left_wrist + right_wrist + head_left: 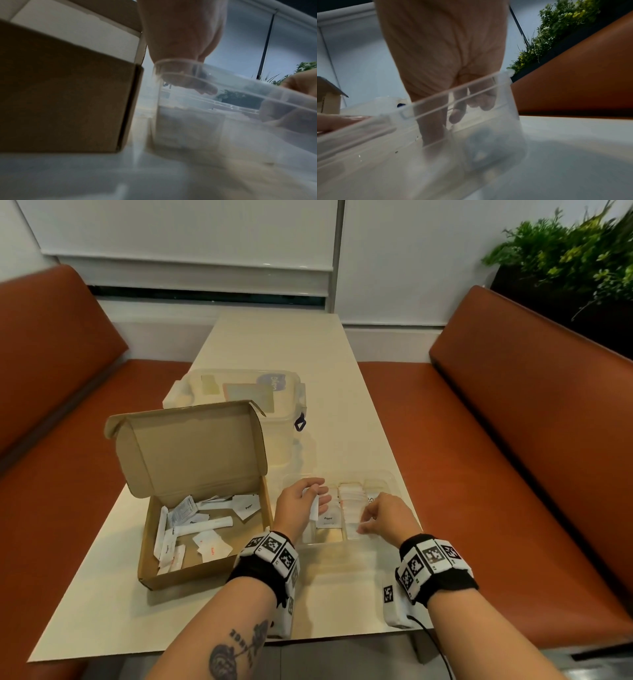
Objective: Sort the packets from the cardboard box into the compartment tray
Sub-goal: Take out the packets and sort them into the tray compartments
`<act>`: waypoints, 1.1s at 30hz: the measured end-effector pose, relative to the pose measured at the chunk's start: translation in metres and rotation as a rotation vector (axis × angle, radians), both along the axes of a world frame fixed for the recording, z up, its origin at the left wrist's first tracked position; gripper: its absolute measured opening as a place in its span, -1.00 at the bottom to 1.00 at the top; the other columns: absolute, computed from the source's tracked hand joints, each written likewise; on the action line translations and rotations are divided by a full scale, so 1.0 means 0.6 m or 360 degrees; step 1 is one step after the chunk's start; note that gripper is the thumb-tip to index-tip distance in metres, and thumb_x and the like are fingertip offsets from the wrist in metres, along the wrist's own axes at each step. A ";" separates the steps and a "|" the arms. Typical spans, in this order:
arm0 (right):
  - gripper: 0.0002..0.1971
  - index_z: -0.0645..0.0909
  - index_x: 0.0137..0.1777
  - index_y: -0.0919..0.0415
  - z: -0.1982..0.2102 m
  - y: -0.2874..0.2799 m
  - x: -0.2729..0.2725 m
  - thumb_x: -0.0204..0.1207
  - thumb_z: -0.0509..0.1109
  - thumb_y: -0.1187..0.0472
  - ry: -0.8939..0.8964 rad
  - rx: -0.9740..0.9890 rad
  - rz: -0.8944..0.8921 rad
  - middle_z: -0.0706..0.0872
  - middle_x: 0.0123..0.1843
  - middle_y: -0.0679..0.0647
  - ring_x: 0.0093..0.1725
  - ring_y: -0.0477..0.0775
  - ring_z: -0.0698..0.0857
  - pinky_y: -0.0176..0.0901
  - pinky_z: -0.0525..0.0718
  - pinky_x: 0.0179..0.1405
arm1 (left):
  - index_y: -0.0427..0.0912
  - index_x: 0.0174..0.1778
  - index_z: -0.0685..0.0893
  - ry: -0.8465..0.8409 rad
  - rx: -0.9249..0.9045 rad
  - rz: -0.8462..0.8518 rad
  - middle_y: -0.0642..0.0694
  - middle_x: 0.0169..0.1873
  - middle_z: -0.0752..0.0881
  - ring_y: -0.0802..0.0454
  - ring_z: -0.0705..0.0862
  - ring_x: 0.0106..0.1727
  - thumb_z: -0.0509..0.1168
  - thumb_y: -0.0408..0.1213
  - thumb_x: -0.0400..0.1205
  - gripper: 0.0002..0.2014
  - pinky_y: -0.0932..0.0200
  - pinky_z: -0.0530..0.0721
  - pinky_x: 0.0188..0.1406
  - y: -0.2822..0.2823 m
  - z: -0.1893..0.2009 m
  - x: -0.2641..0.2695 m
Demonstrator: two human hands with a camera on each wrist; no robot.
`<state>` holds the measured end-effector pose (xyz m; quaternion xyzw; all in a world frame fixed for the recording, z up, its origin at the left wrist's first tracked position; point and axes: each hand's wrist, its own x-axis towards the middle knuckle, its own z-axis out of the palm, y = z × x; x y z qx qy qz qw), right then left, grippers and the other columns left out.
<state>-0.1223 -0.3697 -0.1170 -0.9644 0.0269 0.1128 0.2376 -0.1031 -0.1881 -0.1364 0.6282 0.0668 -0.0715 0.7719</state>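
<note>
Placing step: left hand (301, 506) pinches a packet (315, 506) over the compartment tray (390, 479); right hand (385, 517), fingers curled, seemingly straightens filed packets. Next, release it into the matching slot.

The left hand (181, 40) reaches over the clear tray's rim (178, 63), the cardboard box (65, 94) just beside it.

Matt brown cardboard box (191, 474); white paper packets (202, 529); clear glossy plastic compartment tray (342, 546); smooth cream surface (281, 344).
</note>
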 end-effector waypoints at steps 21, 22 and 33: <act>-0.79 0.52 -0.24 0.09 0.002 0.038 0.002 0.48 0.47 0.05 -0.0386 0.0505 -0.0214 0.61 -0.33 -0.07 -0.34 -0.12 0.55 -0.32 0.43 -0.39 | 0.05 0.53 0.37 -0.0154 0.0171 -0.0151 -0.01 0.21 0.69 0.08 0.62 0.29 0.01 -0.16 0.79 -0.63 0.00 0.62 0.30 0.004 0.013 -0.005; -0.81 0.58 -0.17 0.10 0.009 0.050 0.005 0.49 0.45 0.01 -0.0360 0.0661 -0.0232 0.69 -0.29 -0.05 -0.31 -0.12 0.60 -0.35 0.46 -0.38 | 0.05 0.54 0.37 -0.0178 0.0174 -0.0164 0.01 0.22 0.69 0.14 0.61 0.29 0.01 -0.15 0.78 -0.63 0.10 0.62 0.27 0.004 0.016 -0.005; -0.96 0.73 -0.13 0.26 0.036 0.088 0.041 0.45 0.50 0.32 -0.0228 0.0922 -0.0193 0.70 -0.38 -0.01 -0.39 -0.11 0.63 -0.47 0.57 -0.37 | 0.02 0.55 0.41 -0.0337 0.0778 0.0132 0.00 0.47 0.50 0.12 0.44 0.46 0.19 -0.08 0.71 -0.55 0.19 0.38 0.43 0.023 0.024 0.004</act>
